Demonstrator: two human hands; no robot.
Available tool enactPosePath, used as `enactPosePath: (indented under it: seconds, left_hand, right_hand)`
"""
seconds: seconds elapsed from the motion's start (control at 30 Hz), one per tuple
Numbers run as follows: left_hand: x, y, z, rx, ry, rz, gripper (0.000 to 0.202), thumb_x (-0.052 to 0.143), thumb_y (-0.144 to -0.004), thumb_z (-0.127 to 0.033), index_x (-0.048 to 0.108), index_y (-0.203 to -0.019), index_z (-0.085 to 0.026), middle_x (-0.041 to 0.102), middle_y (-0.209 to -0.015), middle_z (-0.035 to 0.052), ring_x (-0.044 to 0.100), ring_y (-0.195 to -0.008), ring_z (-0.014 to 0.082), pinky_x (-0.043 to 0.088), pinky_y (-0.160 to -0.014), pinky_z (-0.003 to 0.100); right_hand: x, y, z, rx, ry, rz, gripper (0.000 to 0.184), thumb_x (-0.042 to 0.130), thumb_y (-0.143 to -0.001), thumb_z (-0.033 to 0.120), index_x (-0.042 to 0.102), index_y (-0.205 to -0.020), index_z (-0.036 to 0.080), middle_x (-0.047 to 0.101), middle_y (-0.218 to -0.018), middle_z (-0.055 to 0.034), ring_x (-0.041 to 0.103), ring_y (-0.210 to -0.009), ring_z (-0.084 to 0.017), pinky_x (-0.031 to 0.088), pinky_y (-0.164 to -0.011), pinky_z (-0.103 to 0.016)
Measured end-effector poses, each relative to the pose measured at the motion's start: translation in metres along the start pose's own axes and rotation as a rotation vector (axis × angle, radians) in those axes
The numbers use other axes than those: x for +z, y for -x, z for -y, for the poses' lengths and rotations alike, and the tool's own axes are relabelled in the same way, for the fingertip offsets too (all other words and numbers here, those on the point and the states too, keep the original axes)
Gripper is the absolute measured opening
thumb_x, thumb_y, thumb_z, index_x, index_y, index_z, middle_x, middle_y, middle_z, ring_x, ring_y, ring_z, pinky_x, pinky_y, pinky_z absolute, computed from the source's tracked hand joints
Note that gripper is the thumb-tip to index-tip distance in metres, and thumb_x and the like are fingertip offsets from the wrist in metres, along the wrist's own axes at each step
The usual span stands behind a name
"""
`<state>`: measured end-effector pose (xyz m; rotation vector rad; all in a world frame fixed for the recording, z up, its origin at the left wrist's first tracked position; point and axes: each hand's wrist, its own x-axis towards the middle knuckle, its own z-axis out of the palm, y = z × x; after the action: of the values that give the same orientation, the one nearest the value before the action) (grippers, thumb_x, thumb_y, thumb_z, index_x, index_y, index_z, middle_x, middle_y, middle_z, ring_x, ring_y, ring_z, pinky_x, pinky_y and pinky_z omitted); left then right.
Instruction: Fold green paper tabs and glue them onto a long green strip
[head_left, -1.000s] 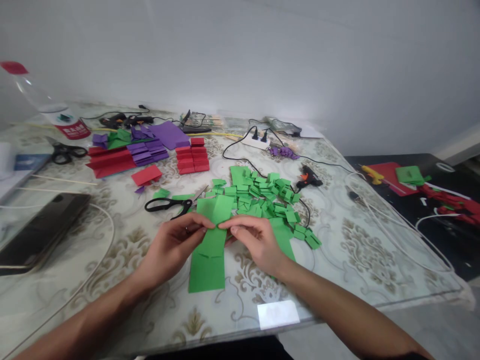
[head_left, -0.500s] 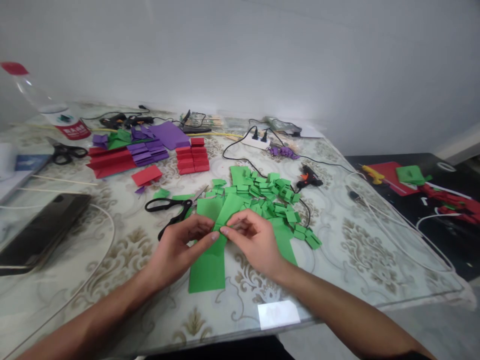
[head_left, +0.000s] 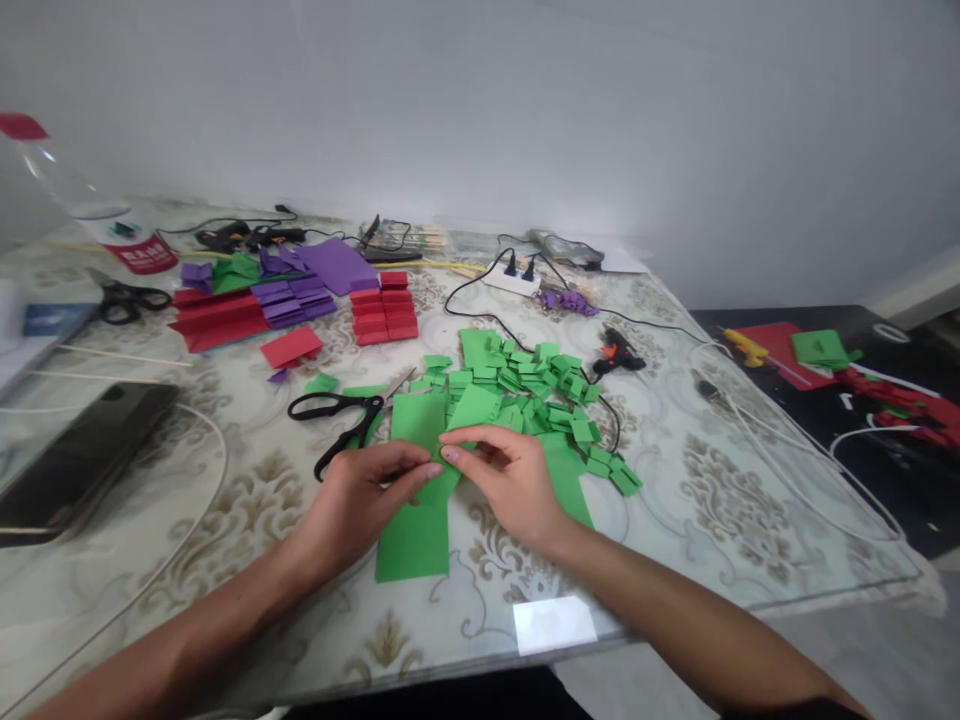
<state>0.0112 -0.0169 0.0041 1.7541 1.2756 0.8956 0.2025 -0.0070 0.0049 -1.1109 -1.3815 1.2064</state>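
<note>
My left hand (head_left: pixel 375 490) and my right hand (head_left: pixel 510 480) meet over the table, thumbs and forefingers pinched on a green paper strip (head_left: pixel 474 405). The strip angles up and away from my fingertips; the pinched part is mostly hidden. Below it lies a flat green paper sheet (head_left: pixel 412 540). Black-handled scissors (head_left: pixel 341 420) rest beside my left hand, their blades pointing away to the right. Beyond my right hand spreads a heap of small folded green paper pieces (head_left: pixel 540 375), and another green sheet (head_left: pixel 568 480) lies partly under my right wrist.
Red folded papers (head_left: pixel 384 310) and purple ones (head_left: pixel 292 300) lie at the back left. A phone (head_left: pixel 90 450), a bottle (head_left: pixel 120 225) and second scissors (head_left: pixel 124 297) are on the left. A glue gun (head_left: pixel 619 352) and a power strip (head_left: pixel 512 277) with cables sit beyond the heap.
The green strip between my fingers has tilted lower and looks shorter. My right forefinger has straightened across it, while both hands stay in nearly the same place.
</note>
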Motion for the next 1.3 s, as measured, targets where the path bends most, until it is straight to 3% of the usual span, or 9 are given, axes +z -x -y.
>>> enactPosePath:
  seconds: [0.4,0.5,0.63,0.73,0.83,0.9,1.0,1.1,1.3]
  left_hand:
    - [0.002,0.000,-0.001,-0.013,0.023,0.027,0.024,0.066,-0.093,-0.040,0.072,-0.081,-0.019,0.067,-0.067,-0.0020,0.059,-0.062,0.0127,0.044,-0.057,0.023]
    - [0.002,0.000,-0.004,-0.019,0.059,0.054,0.026,0.065,-0.093,-0.039,0.069,-0.078,-0.018,0.066,-0.068,-0.0018,0.059,-0.063,0.0127,0.044,-0.058,0.022]
    - [0.000,0.001,-0.007,-0.017,0.088,0.067,0.026,0.064,-0.094,-0.038,0.069,-0.078,-0.018,0.065,-0.068,-0.0022,0.057,-0.062,0.0118,0.043,-0.058,0.022]
    - [-0.002,0.002,-0.007,-0.023,0.079,0.055,0.025,0.064,-0.094,-0.038,0.070,-0.079,-0.018,0.065,-0.067,-0.0024,0.056,-0.062,0.0115,0.042,-0.057,0.022]
    - [-0.002,0.002,-0.004,-0.031,0.083,0.027,0.026,0.065,-0.094,-0.039,0.070,-0.079,-0.018,0.064,-0.067,-0.0023,0.056,-0.062,0.0115,0.042,-0.056,0.022]
    - [-0.003,0.002,-0.002,-0.032,0.100,0.006,0.026,0.066,-0.094,-0.039,0.069,-0.079,-0.018,0.064,-0.067,-0.0024,0.056,-0.061,0.0115,0.043,-0.057,0.021]
    - [-0.003,0.003,0.000,-0.032,0.127,-0.018,0.026,0.066,-0.094,-0.040,0.069,-0.081,-0.018,0.063,-0.067,-0.0025,0.056,-0.061,0.0113,0.042,-0.056,0.021]
    - [-0.003,0.002,-0.001,-0.042,0.154,-0.018,0.026,0.066,-0.094,-0.040,0.069,-0.081,-0.018,0.063,-0.067,-0.0022,0.055,-0.061,0.0113,0.042,-0.056,0.022]
    - [-0.005,0.001,-0.005,-0.066,0.212,0.024,0.026,0.066,-0.094,-0.041,0.070,-0.081,-0.018,0.066,-0.068,-0.0016,0.060,-0.062,0.0120,0.046,-0.059,0.022]
  right_hand:
    - [-0.001,-0.001,0.005,-0.007,-0.067,-0.015,0.011,0.082,-0.079,0.027,0.074,-0.085,0.022,0.071,-0.071,0.0010,0.048,-0.053,-0.011,0.037,-0.050,-0.026]
    - [0.001,0.000,0.005,-0.007,-0.126,-0.019,0.023,0.083,-0.079,0.025,0.062,-0.089,0.023,0.062,-0.060,0.0066,0.053,-0.054,-0.011,0.039,-0.053,-0.025]
    - [0.004,0.003,0.004,0.046,-0.266,-0.013,0.046,0.084,-0.078,0.027,0.045,-0.104,0.027,0.068,-0.070,0.0072,0.067,-0.066,-0.013,0.048,-0.063,-0.025]
    - [0.004,0.002,0.004,0.041,-0.293,-0.077,0.065,0.088,-0.074,0.026,0.042,-0.120,0.029,0.059,-0.062,0.0127,0.063,-0.060,-0.011,0.048,-0.060,-0.022]
    - [0.003,-0.003,0.003,0.068,-0.329,-0.114,0.082,0.089,-0.070,0.026,0.038,-0.135,0.030,0.063,-0.070,0.0109,0.063,-0.063,-0.011,0.050,-0.063,-0.023]
    - [0.001,-0.006,0.003,0.125,-0.337,-0.065,0.070,0.090,-0.069,0.031,0.049,-0.126,0.027,0.065,-0.073,0.0084,0.063,-0.064,-0.011,0.051,-0.064,-0.024]
    - [-0.001,-0.007,0.004,0.182,-0.244,0.076,0.034,0.087,-0.072,0.040,0.061,-0.082,0.021,0.060,-0.063,0.0059,0.060,-0.059,-0.012,0.050,-0.060,-0.024]
    - [-0.002,-0.007,0.006,0.151,-0.126,0.112,0.037,0.083,-0.077,0.045,0.059,-0.064,0.019,0.061,-0.059,0.0030,0.060,-0.057,-0.012,0.047,-0.056,-0.024]
    - [-0.004,-0.004,0.010,0.100,-0.054,0.074,0.039,0.081,-0.079,0.049,0.064,-0.062,0.019,0.065,-0.057,0.0006,0.060,-0.055,-0.013,0.045,-0.054,-0.024]
